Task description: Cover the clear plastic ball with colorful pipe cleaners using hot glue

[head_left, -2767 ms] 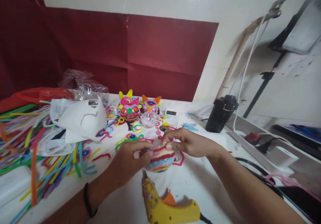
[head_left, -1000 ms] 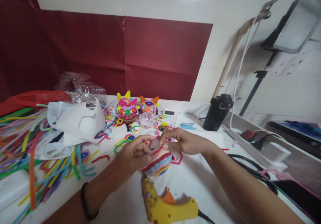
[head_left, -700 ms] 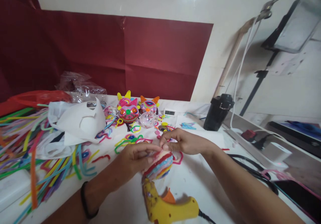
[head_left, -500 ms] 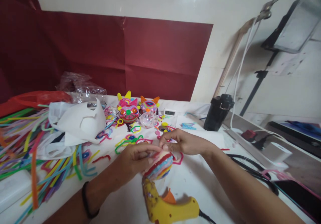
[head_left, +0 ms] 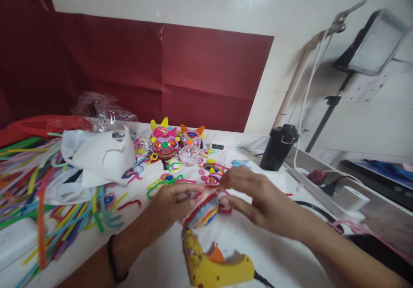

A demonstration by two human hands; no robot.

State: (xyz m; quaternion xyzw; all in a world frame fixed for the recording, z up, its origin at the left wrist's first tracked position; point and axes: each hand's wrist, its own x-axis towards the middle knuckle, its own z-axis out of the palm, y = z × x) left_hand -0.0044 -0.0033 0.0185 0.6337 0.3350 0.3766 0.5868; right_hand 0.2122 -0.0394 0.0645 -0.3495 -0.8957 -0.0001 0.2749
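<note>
Between my hands, above the white tabletop, is a round ornament wrapped in pipe-cleaner stripes of red, pale blue, yellow and purple. My left hand pinches its left side, with a black band at the wrist. Curving over the upper right side is my right hand, its thumb and fingers closed on the ornament's edge; the fingertips are partly hidden. Just below the ornament lies a yellow hot glue gun with an orange trigger, its nozzle end close under the ornament. Neither hand touches the glue gun.
Pipe cleaners and a cut white sheet cover the left side. Animal-face ornaments, a clear dish and a small timer stand behind. A black flask, power strip and cables are at right.
My right hand has shifted right and opened its grasp wider, from a fingertip pinch at the ornament's top to a hold around its right side. My left hand keeps its hold.
</note>
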